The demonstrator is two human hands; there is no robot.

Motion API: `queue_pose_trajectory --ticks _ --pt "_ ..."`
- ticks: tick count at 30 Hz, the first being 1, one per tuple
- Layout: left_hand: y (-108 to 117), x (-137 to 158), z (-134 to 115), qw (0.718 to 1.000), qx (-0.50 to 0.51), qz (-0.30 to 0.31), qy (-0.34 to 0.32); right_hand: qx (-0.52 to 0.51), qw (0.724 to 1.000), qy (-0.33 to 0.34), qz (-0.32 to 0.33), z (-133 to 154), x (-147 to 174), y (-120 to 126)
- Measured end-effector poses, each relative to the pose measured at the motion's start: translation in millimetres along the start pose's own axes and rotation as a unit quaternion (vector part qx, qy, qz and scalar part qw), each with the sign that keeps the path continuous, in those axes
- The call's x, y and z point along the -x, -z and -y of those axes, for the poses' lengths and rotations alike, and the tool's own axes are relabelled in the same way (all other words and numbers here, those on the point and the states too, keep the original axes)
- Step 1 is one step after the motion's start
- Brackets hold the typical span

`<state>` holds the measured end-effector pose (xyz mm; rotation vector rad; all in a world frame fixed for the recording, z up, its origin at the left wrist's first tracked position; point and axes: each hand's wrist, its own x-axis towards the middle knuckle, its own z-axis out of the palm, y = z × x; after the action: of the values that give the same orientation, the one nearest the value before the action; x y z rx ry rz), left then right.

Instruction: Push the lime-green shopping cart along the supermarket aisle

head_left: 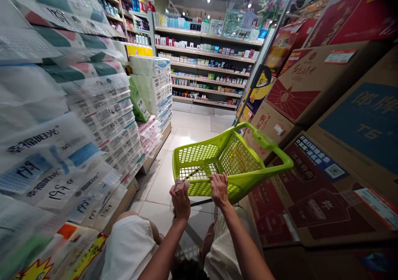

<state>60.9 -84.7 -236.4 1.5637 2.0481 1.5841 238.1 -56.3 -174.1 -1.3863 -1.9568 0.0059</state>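
A lime-green shopping cart (199,187) with a lattice basket stands tilted across the aisle in front of me. Its handle (287,163) points to the right, towards the stacked cartons. My right hand (219,189) is closed over the near rim of the basket. At the basket's near left corner, my left hand (180,199) is closed on a crumpled, pale pinkish cloth (183,184), which lies against the rim. Whether the cloth is paper or fabric I cannot tell. The basket's floor shows through with nothing lying in it.
Tall stacks of plastic-wrapped tissue packs (102,105) line the left side. Printed cardboard cartons (292,85) rise close on the right. Shelves (205,56) of small boxes and bottles close off the far end. A tiled floor (186,124) runs between.
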Motion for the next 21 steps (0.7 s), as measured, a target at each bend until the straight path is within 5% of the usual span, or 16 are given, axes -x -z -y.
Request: queue_pose_trajectory --ticks 5,10,16,21 --pt "-5 4 30 0.979 0.078 -0.079 0.169 -0.021 1.0 -0.012 -0.006 1 2 -1" --pt "-3 3 23 0.972 0.119 -0.079 0.188 -0.034 0.999 -0.013 -0.005 0 2 -3" --pt "-2 16 17 0.939 0.189 0.027 0.285 -0.002 1.0 0.0 -0.006 -5 4 -5" --pt "2 4 17 0.952 0.181 -0.022 0.244 0.013 1.0 0.01 0.004 -9 4 -7"
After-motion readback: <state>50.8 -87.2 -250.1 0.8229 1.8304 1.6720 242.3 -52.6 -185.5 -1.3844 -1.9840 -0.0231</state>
